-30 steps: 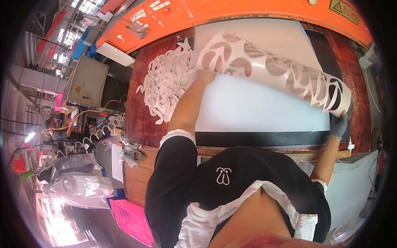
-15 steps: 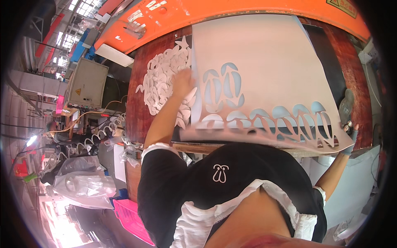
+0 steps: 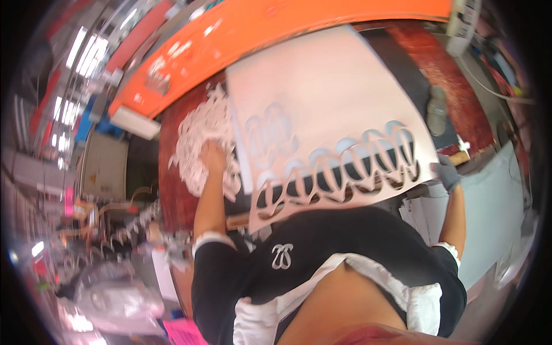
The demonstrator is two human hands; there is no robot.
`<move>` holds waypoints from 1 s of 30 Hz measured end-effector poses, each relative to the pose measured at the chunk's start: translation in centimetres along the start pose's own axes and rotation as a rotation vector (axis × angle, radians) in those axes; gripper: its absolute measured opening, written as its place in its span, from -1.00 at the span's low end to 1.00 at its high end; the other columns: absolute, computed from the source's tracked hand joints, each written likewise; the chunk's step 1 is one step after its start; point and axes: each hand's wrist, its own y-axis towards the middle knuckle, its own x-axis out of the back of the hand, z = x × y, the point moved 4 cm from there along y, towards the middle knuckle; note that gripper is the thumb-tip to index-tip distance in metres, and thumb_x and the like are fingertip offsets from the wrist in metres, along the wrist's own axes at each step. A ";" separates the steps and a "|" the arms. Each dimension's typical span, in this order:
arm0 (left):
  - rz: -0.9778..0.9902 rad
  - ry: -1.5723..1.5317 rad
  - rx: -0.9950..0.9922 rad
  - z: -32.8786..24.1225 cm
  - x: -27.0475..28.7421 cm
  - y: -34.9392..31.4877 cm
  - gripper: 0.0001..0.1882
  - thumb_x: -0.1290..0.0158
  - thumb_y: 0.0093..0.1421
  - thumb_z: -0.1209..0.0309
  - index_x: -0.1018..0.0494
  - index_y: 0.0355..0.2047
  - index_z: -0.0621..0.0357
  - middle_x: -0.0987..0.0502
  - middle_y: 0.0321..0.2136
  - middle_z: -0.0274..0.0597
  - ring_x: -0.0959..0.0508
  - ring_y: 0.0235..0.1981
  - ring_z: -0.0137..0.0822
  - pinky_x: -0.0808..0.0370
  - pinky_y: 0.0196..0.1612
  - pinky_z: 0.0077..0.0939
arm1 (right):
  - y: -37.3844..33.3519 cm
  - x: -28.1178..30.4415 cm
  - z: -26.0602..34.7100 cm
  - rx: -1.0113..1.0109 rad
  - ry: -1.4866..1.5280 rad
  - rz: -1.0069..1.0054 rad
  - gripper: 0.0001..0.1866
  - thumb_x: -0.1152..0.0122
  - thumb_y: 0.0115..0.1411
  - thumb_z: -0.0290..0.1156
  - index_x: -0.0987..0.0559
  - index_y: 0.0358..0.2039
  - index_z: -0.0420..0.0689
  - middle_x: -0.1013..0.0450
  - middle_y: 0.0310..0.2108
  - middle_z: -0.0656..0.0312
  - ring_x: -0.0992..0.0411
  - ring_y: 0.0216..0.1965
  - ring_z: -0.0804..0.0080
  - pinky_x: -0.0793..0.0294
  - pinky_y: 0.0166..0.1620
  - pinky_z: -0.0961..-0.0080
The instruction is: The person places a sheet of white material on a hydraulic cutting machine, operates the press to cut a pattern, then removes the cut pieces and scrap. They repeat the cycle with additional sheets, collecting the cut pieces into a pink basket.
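Note:
My left hand (image 3: 213,155) rests on a heap of pale cut-out pieces (image 3: 192,129) at the left; motion blur hides its fingers. My right hand (image 3: 447,172), in a grey fingerless glove, is closed at the near right edge of a large pale pink sheet (image 3: 322,75). Rows of sole-shaped openings run along the sheet's near edge, which hangs over the table's front. Two fainter cut shapes (image 3: 270,132) lie toward its left side. A grey sole-shaped block (image 3: 437,112) stands beyond my right hand, apart from it.
An orange machine beam (image 3: 276,34) crosses behind the reddish worktable (image 3: 172,190). A pale grey panel or stack (image 3: 489,201) stands at the right. To the left are a metal cabinet (image 3: 103,167), clear plastic bags (image 3: 115,293) and a pink basket (image 3: 184,332).
The view has tilted. My left hand has moved from the heap's right side further into it. My right hand has come away from beside the block, and the sheet's near strip now hangs lower.

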 end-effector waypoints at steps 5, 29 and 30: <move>0.160 -0.520 -0.267 -7.1 -0.4 -6.2 -0.51 -0.02 0.08 0.22 -0.32 0.00 0.18 -0.28 0.04 0.12 -0.26 0.08 0.05 -0.15 0.09 -0.01 | -0.8 0.5 -1.9 -0.064 0.214 -0.312 -0.64 -0.12 0.03 -0.37 -0.49 -0.17 -0.29 -0.45 -0.34 0.20 -0.40 -0.36 0.48 -0.37 -0.25 0.58; 0.633 -0.545 -0.719 -24.2 4.5 -26.8 -0.28 -0.03 0.02 -0.04 -0.18 0.12 0.03 -0.06 0.20 -0.03 0.09 0.21 0.28 0.10 0.17 0.16 | -14.1 3.9 24.7 0.842 0.514 -0.437 -0.80 -0.05 0.14 -0.29 -0.45 -0.29 -0.14 -0.42 -0.37 0.28 -0.41 -0.35 0.50 -0.42 -0.26 0.55; 0.623 -0.636 -0.773 -26.1 5.5 -28.1 -0.29 -0.02 0.03 -0.03 -0.15 0.14 -0.04 -0.09 0.20 -0.08 0.04 0.22 0.22 0.09 0.13 0.22 | -13.8 2.1 28.7 0.948 0.593 -0.440 -0.77 -0.05 0.15 -0.28 -0.46 -0.29 -0.17 -0.44 -0.39 0.25 -0.42 -0.36 0.49 -0.43 -0.26 0.55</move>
